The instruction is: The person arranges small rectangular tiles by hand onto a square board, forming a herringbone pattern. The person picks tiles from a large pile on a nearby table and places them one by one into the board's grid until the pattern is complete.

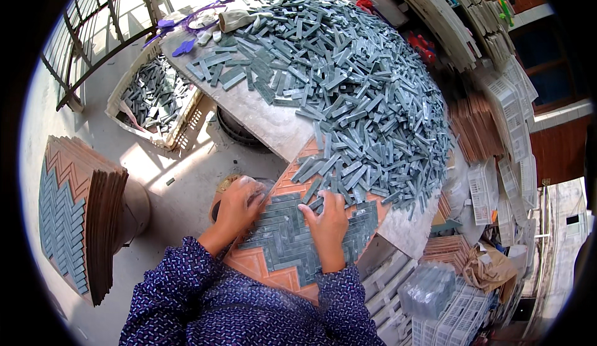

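Note:
An orange moulded tray [252, 260] lies in front of me, its grooves partly filled with grey-green strip tiles [285, 234] in a herringbone pattern. My right hand [328, 224] is over the laid tiles, thumb and fingers bent around a short tile strip [316, 203] near the upper edge of the pattern. At the tray's left edge is my left hand [241, 206], its fingers curled together; whatever they hold is hidden. A large heap of loose strip tiles [367, 97] spreads over the table beyond and covers part of the tray's far end.
Left of me, a stack of orange trays [102, 221] carries a tiled top one. A cream crate [115, 112] of loose strips stands on the floor behind it. White gloves [236, 20] and purple-handled scissors-like items [184, 47] lie on the table [249, 119]. White plastic crates [451, 318] stand at right.

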Demonstrator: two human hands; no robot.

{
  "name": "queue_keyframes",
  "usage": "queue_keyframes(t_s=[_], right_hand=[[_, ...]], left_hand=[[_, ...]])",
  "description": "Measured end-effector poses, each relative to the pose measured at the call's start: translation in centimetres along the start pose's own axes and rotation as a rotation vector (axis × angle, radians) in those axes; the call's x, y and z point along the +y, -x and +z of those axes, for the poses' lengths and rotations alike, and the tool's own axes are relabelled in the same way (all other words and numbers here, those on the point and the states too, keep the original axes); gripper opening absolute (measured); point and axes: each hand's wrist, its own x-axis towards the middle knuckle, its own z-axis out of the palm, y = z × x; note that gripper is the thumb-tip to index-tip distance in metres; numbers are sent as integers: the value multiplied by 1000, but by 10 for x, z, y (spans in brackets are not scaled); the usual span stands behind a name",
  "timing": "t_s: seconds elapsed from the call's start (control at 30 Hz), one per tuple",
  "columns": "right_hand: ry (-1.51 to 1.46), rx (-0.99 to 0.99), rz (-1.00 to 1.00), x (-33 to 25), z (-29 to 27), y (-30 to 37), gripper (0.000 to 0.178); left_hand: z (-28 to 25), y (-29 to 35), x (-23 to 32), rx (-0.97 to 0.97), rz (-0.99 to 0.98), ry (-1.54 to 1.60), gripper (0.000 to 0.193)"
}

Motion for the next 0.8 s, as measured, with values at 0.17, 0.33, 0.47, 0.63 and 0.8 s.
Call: queue_keyframes(t_s=[0.17, 0.33, 0.47, 0.63, 0.8], right_hand=[[-11, -104, 10, 4, -8, 6, 32], [-169, -11, 222, 21, -6, 22, 31], [-702, 116, 416, 25, -9, 25, 32], [-927, 62, 518, 37, -9, 38, 30], [-881, -21, 505, 32, -10, 39, 25]], left_hand=[[8, 10, 14, -91, 179, -23, 15], [23, 9, 20, -110, 249, -57, 15], [40, -10, 49, -132, 264, -225, 27], [70, -28, 54, -146, 202, -391, 34], [76, -34, 47, -127, 135, -327, 29]])
